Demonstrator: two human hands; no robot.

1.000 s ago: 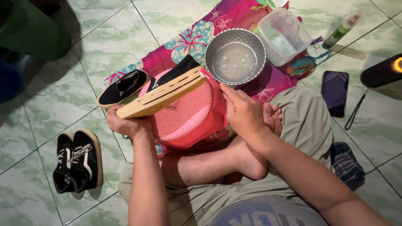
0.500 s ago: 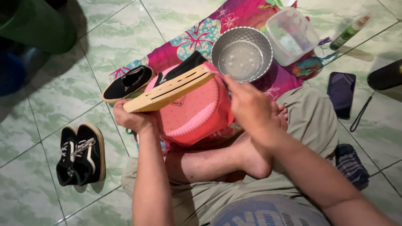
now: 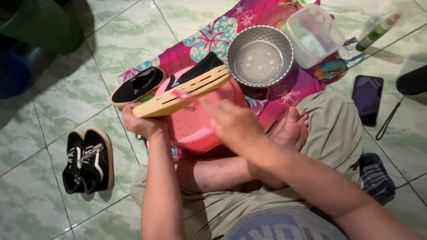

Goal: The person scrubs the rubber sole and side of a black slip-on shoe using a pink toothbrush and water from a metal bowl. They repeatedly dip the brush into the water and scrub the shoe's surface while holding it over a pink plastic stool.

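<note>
I sit cross-legged on a tiled floor. My left hand (image 3: 141,124) grips the heel of a black slip-on shoe (image 3: 184,86), held on its side so the tan sole faces me, over a pink plastic basin (image 3: 195,126) in my lap. My right hand (image 3: 231,122) is blurred above the sole and holds a small pink brush (image 3: 183,95) against it. The matching black slip-on (image 3: 137,85) lies on the floor left of the basin. A silver metal bowl of soapy water (image 3: 260,55) stands just beyond the held shoe.
A floral pink cloth (image 3: 249,18) lies under the bowl and a clear plastic tub (image 3: 313,35). A black lace-up pair (image 3: 88,161) sits at left. A dark phone (image 3: 367,99), green bottle (image 3: 378,30), folded cloth (image 3: 376,177) and green bucket (image 3: 42,26) surround me.
My right hand has moved left from the basin's rim onto the shoe sole and now moves fast enough to blur. My left hand still holds the shoe.
</note>
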